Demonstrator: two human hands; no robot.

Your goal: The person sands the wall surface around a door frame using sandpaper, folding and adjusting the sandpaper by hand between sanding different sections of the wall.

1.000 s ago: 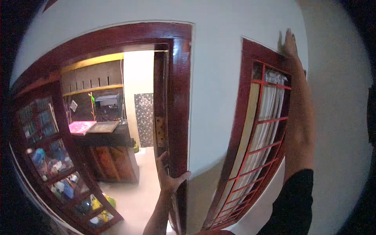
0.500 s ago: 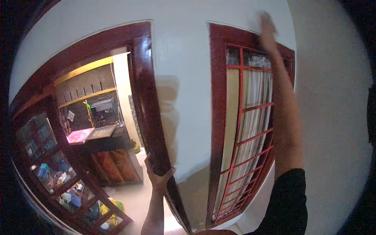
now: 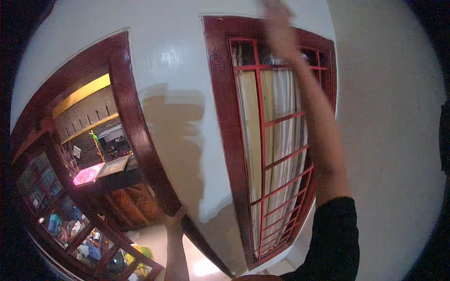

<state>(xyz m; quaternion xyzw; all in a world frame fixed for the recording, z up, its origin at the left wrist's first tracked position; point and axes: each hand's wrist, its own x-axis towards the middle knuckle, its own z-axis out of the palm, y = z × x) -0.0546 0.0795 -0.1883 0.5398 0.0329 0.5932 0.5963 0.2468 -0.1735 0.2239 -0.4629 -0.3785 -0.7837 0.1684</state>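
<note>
My right hand (image 3: 277, 16), smeared by motion, is raised at the top of the window frame (image 3: 222, 93), in front of the wall above it. Whether it touches the wall is unclear. My left hand (image 3: 174, 218) is low at the edge of the dark red door frame (image 3: 140, 136), its thumb side against the wood; its other fingers are hard to make out. Red bars (image 3: 260, 140) cross the window, with a pale striped curtain (image 3: 283, 98) behind them.
At the left a glass-paned door (image 3: 70, 220) stands open. Through the doorway show a dark wooden counter (image 3: 136, 203) with a pink item (image 3: 89, 173) on top, and a yellow bag (image 3: 140, 255) on the floor. A white wall (image 3: 173, 56) separates doorway and window.
The view has turned right, so the doorway and window sit farther left. My right hand has moved leftward along the top of the window; my left hand remains at the door frame.
</note>
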